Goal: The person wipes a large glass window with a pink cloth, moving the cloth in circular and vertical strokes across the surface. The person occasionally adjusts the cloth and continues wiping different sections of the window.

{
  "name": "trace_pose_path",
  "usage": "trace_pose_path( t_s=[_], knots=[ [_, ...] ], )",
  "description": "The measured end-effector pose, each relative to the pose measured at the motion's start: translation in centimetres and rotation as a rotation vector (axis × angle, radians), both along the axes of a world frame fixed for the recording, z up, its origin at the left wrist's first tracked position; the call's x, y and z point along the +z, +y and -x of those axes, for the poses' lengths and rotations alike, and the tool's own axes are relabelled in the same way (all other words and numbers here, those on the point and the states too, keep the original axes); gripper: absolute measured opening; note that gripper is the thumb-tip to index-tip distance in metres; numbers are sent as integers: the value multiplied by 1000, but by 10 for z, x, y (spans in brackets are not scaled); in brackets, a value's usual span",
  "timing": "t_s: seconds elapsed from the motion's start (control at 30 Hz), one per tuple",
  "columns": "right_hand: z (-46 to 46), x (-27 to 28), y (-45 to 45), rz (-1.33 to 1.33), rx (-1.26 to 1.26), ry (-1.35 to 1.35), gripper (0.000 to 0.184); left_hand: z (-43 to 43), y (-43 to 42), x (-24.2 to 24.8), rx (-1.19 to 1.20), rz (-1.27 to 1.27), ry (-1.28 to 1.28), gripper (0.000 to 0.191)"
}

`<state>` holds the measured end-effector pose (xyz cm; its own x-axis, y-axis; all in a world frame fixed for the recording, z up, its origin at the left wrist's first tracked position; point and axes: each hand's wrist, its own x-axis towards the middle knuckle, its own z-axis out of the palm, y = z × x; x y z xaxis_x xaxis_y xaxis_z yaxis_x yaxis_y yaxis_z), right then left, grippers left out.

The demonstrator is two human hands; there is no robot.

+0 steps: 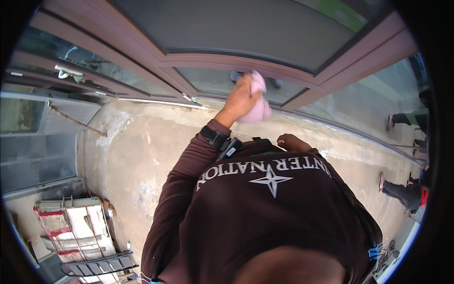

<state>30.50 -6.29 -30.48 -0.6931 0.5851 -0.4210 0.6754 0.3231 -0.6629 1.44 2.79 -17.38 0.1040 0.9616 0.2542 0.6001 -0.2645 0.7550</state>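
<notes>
My left hand grips a pink cloth, slightly blurred, in front of the lower glass pane of a brown-framed glass door. Whether the cloth touches the glass is unclear. Low near my waist is my right hand, its fingers curled; its palm is hidden. A black strap with a small device circles my left wrist. Shoes are partly visible through the glass behind the cloth.
Brown-framed glass panels extend to both sides above a worn concrete floor. A stick leans at the left. Stacked panels and a black slatted rack lie lower left. Another person stands at the far right.
</notes>
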Motion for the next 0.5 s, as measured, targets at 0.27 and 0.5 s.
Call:
trace_pose_path(
  t_s=[0.27,0.5],
  knots=[
    [-17,92,31,572,-564,840,46,9,-25,58,-346,534,-605,35],
    [44,156,53,1139,-242,1821,62,-89,-19,80,-938,98,438,89]
  ],
)
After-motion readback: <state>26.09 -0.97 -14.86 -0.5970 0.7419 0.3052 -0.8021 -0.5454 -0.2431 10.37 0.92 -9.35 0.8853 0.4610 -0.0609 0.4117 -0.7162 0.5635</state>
